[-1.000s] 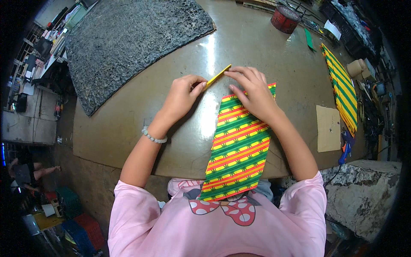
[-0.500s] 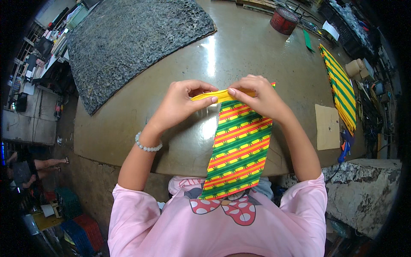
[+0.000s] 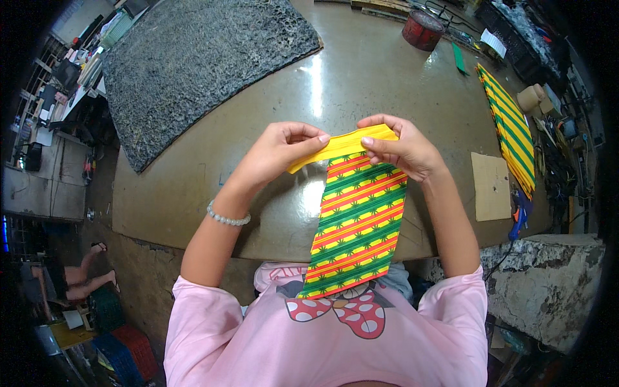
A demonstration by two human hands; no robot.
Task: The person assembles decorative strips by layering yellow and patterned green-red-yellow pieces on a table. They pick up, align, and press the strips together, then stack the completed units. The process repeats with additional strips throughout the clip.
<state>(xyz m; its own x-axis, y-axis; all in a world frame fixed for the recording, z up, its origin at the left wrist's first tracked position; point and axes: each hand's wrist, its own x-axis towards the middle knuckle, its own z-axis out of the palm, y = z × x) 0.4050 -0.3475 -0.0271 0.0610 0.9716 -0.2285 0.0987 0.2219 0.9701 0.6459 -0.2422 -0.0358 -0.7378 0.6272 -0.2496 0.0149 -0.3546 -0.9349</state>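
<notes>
A yellow fabric band [image 3: 347, 144] stretches between my two hands above the table. It runs along the top of a strip of striped cloth [image 3: 358, 222] in green, yellow and red with dark leaf shapes. The cloth hangs toward me over the table's near edge and reaches my lap. With thumb and fingers, my left hand [image 3: 287, 145] pinches the band's left part, its end poking out below the thumb. My right hand [image 3: 403, 147] pinches the band near its right end, thumb on top, fingers behind.
A stack of striped cloth pieces [image 3: 508, 129] lies at the table's right, beside a cardboard piece [image 3: 490, 187] and a blue glue gun [image 3: 518, 216]. A dark rough slab [image 3: 206, 64] covers the far left. A red tin [image 3: 422, 30] stands at the back. Another person's legs [image 3: 90, 274] show at left.
My right hand has turned outward and shifted slightly right, so more of the yellow band shows, spread flatter. The person's legs at far left have moved.
</notes>
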